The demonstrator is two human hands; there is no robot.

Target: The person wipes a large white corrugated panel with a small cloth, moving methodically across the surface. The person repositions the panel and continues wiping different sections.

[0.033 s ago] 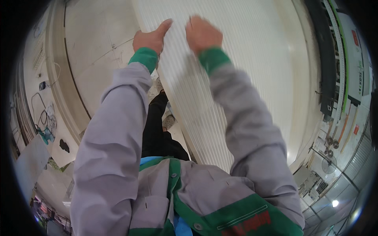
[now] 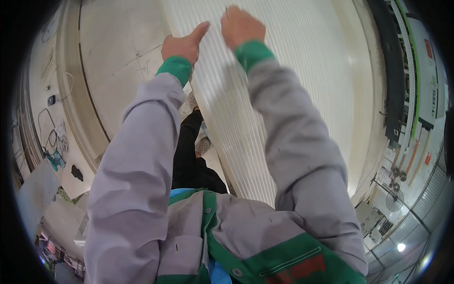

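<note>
Left hand (image 2: 181, 46), thumb apart, overlaps the left edge of a ribbed panel (image 2: 302, 80). Right hand (image 2: 242, 27) curls; I cannot tell either's grip.

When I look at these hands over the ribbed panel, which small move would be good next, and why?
Perhaps steady the left hand against the panel's left edge before shifting the right hand. The left hand is at that edge, thumb stretched out over the ribbed panel, while the right hand is curled over it; firm contact cannot be confirmed.
</note>
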